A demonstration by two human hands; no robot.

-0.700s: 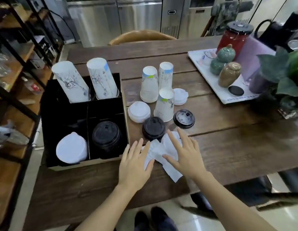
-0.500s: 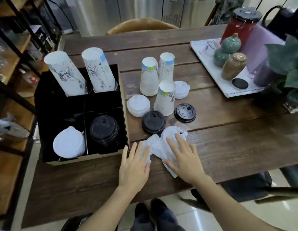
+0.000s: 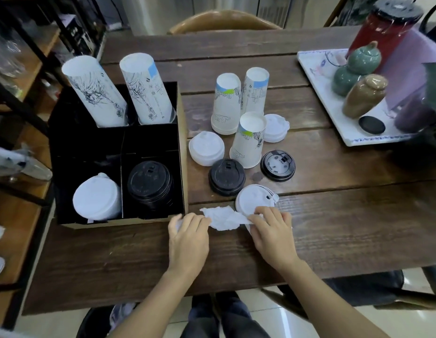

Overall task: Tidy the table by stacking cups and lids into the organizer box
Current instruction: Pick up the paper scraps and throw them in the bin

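Observation:
A black organizer box (image 3: 180, 132) stands at the left with two cup stacks (image 3: 95, 93) in its far cells, white lids (image 3: 96, 198) and black lids (image 3: 149, 182) in its near cells. Three upside-down paper cups (image 3: 248, 140) stand mid-table among loose white lids (image 3: 206, 148) and black lids (image 3: 227, 176). A crumpled white napkin (image 3: 224, 217) lies near the front edge, partly over a white lid (image 3: 254, 200). My left hand (image 3: 187, 237) pinches the napkin's left end. My right hand (image 3: 273, 230) grips its right end.
A white tray (image 3: 317, 86) at the right carries ceramic jars (image 3: 364, 98), a red canister (image 3: 385, 30) and a dark coaster. A plant leaf overhangs the far right. A wooden chair back (image 3: 224, 20) stands beyond the table. Shelving runs along the left.
Both hands drew back toward the table's front edge and closed on the napkin's ends, where before they lay flat and spread. The white lid beneath the napkin has come into sight.

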